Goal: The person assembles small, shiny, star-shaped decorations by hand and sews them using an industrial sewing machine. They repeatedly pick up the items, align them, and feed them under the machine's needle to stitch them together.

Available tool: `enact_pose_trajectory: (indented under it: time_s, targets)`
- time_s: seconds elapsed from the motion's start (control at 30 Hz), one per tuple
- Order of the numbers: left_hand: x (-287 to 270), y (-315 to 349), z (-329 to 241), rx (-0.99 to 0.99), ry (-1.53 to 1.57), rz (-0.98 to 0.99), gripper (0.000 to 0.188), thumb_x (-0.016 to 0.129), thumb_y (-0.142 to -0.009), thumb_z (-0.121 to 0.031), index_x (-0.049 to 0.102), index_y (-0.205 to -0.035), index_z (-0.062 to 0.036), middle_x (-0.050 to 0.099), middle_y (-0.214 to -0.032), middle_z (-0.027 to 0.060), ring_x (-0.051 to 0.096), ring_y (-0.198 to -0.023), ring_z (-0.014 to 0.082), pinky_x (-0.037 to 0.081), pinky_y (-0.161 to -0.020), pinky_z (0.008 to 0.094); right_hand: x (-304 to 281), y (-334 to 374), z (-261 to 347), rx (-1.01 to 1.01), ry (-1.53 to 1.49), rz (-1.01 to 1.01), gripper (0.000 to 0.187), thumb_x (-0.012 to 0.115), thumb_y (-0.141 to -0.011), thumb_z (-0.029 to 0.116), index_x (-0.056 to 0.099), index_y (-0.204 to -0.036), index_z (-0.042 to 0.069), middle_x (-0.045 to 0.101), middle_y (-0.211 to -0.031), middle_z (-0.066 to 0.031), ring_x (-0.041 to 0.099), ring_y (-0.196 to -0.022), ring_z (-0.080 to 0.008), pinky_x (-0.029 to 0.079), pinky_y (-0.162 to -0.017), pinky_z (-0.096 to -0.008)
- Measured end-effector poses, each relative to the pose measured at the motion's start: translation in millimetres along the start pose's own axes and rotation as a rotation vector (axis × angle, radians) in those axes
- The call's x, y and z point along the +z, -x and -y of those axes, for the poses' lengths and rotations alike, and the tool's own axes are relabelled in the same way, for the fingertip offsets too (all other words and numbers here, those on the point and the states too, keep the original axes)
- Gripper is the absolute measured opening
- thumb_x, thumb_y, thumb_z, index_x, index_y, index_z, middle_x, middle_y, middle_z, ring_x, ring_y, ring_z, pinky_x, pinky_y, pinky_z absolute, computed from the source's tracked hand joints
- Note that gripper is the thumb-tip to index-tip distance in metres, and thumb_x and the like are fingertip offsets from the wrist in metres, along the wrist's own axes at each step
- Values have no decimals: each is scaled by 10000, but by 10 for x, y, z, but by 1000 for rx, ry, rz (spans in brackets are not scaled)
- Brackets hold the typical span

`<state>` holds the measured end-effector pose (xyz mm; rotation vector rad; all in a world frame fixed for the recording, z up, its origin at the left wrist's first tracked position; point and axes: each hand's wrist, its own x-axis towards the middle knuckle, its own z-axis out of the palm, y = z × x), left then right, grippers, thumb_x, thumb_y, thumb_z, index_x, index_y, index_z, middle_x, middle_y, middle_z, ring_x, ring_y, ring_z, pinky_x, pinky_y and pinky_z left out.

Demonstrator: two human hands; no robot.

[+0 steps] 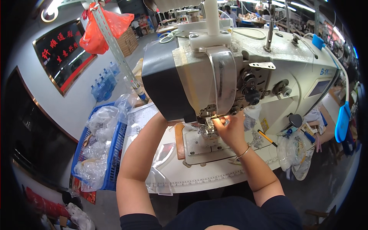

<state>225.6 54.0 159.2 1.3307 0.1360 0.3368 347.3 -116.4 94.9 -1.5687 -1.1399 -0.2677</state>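
Observation:
A large industrial sewing machine (199,76) fills the middle of the view, its head over a small metal work bed (195,147). My right hand (232,129) is at the right of the lit needle and presser-foot area (209,128). Its thumb and fingers are drawn together close to the needle; whatever they pinch is too small to make out. My left hand (171,123) reaches behind the dark front cover of the machine head, which hides its fingers. A brown strip (179,141) lies along the left side of the bed.
On the white table (214,183), a clear plastic piece (161,170) lies left of the bed. A blue basket (113,163) of plastic bags stands beyond the left edge. To the right are a yellow pen (267,138), plastic bags (295,149) and a hanging blue-handled item (342,122).

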Motion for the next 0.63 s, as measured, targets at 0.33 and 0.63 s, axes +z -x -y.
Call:
enact_pose_trajectory:
  time_s: [0.33, 0.63]
  targets:
    - [126, 213, -66, 169, -532, 41, 610, 735, -679, -32, 476, -1232, -21, 560, -1084, 98, 573, -958, 176, 511, -807, 333, 49, -5, -29, 136, -128, 50, 139, 694, -652, 130, 611, -563, 61, 567, -596, -43, 461, -798, -260, 359, -712, -385]
    - [148, 215, -113, 56, -230, 24, 576, 702, -764, -129, 447, -1272, -34, 517, -1177, 116, 527, -1063, 210, 467, -895, 388, -8, -18, 10, 124, -68, 80, 113, 697, -652, 133, 642, -596, 52, 586, -607, -52, 477, -784, -261, 377, -693, -383]
